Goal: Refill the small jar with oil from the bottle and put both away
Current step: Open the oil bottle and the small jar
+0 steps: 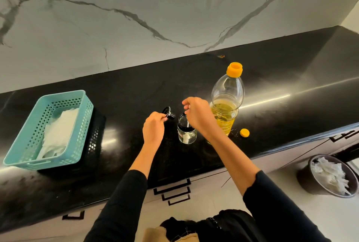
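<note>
Between the two hands, on the black counter (272,78), the small jar (186,133) is found upright and open, nearly empty save for something white at its bottom. It is judged light, rigid and breakable. As clear glass near oil it is likely slippery, so it is best taken round the lower wall, not by the rim.

Directly above its mouth the right hand (200,114) is held with fingers curled. A thin white stem (187,124) reaching down into the jar appears to be pinched by it; what the stem belongs to cannot be told. Just left of the jar, the left hand (153,128) is closed about the black lid (168,114).

Just beyond the right hand the oil bottle (226,104) is seen upright, uncapped and partly full. It is judged heavier, with yielding plastic walls, and is best gripped at the waist. Its orange cap (244,132) lies beside the right wrist.

Well left of the left hand a teal basket (62,95) holding white paper is noted. A bin (303,179) stands on the floor at far right.
</note>
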